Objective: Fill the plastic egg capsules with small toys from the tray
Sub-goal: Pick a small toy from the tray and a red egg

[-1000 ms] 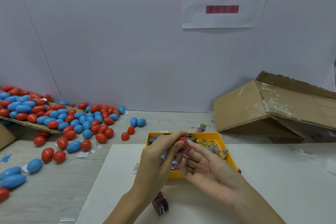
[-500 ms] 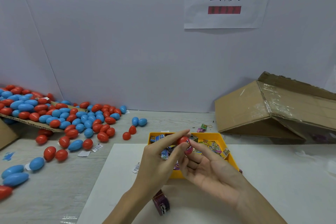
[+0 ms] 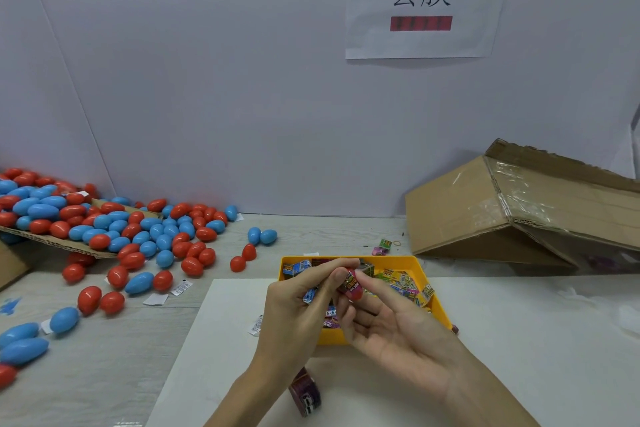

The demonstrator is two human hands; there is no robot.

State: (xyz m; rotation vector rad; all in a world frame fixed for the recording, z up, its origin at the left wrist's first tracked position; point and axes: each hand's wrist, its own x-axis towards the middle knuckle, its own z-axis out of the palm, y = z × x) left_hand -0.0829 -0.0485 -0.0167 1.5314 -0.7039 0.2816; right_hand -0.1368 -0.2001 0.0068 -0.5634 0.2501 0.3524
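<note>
Both the left hand point(image 3: 298, 302) and right hand point(image 3: 391, 319) pinch a light, slick-looking red egg point(image 3: 351, 284); best gripped at its halves.

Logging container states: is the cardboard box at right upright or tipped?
Tipped. The cardboard box lies slanted on the table, one taped face sloping upward, its lower edge raised.
</note>
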